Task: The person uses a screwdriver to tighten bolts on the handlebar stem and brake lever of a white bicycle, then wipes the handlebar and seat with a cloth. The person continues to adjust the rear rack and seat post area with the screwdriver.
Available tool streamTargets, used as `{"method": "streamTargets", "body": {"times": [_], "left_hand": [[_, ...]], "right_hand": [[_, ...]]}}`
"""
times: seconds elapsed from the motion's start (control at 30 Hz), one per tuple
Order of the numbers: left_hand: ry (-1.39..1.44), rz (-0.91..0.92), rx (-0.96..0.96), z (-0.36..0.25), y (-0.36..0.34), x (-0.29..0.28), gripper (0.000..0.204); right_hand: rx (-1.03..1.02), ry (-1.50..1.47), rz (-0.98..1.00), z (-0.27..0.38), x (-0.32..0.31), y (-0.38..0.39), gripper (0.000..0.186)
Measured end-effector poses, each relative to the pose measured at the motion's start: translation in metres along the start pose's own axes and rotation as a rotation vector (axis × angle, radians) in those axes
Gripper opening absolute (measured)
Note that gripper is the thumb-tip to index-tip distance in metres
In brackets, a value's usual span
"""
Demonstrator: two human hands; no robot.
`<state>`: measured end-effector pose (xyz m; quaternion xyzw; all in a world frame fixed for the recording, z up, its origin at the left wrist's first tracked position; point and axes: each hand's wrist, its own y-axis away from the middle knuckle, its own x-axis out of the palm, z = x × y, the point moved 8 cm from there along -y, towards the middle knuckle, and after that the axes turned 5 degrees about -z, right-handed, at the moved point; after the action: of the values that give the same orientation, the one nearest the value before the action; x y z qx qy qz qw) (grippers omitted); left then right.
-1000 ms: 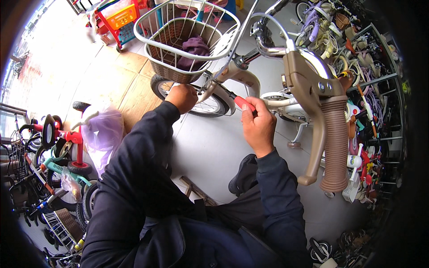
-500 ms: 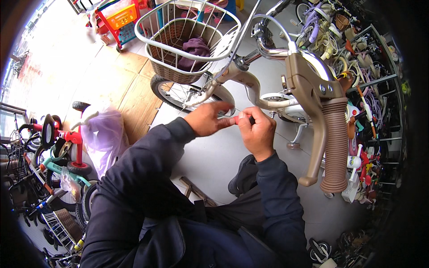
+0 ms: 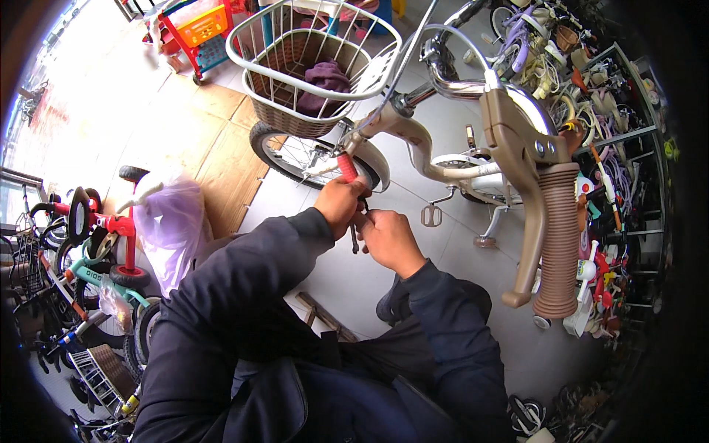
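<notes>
My left hand (image 3: 338, 203) is closed on a red-handled tool (image 3: 347, 167), whose handle sticks up above the fist. My right hand (image 3: 388, 236) is closed just right of it, fingertips at a dark slender metal piece (image 3: 354, 241) hanging below; whether that is part of the same tool I cannot tell. Both hands are close together in front of the bicycle's front wheel (image 3: 284, 151). Above them are the cream fork and frame (image 3: 406, 136) and the wire-rimmed basket (image 3: 284, 81) with a purple cloth (image 3: 323, 88) inside. The brown grip and brake lever (image 3: 554, 236) stand at right.
Children's bikes (image 3: 111, 288) and a lilac plastic bag (image 3: 166, 229) crowd the left. A toy cart (image 3: 203, 33) is at upper left beside cardboard (image 3: 221, 148). Metal racks (image 3: 613, 136) packed with small bikes line the right. A wooden piece (image 3: 325, 314) lies by my legs.
The red-handled tool has passed from my right hand to my left, now pointing handle-up. My left hand left the fork and came down to meet my right, which moved left and lower.
</notes>
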<state>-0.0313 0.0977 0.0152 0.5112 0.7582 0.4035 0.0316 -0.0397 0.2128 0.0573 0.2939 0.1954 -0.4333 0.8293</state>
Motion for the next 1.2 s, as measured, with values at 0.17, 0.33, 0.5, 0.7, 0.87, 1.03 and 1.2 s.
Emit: {"method": "streamTargets", "body": {"times": [0.17, 0.33, 0.5, 0.7, 0.87, 1.03, 1.2], "left_hand": [[0.139, -0.114, -0.008, 0.001, -0.003, -0.009, 0.021], [-0.017, -0.226, 0.063, -0.009, -0.005, -0.024, 0.016], [-0.250, -0.246, 0.176, -0.022, 0.006, -0.036, 0.017], [-1.169, -0.153, 0.802, -0.080, 0.028, -0.006, 0.030], [-1.084, -0.276, 0.767, -0.096, 0.005, -0.030, 0.026], [-1.035, -0.238, 0.919, -0.092, -0.012, -0.025, 0.028], [-1.106, -0.230, 0.886, -0.090, -0.027, -0.023, 0.025]], "right_hand": [[0.112, -0.296, 0.229, 0.003, 0.018, 0.008, 0.025], [0.035, -0.051, 0.117, 0.008, -0.037, -0.003, 0.025], [-0.003, 0.130, -0.186, -0.007, -0.068, -0.033, 0.029], [-0.355, 0.335, -0.479, 0.011, -0.038, -0.065, 0.028], [-0.262, 0.281, -0.490, 0.011, -0.025, -0.073, 0.027], [-0.384, 0.281, -0.572, 0.021, -0.011, -0.065, 0.023], [-0.367, 0.160, -0.508, 0.011, -0.012, -0.076, 0.021]]}}
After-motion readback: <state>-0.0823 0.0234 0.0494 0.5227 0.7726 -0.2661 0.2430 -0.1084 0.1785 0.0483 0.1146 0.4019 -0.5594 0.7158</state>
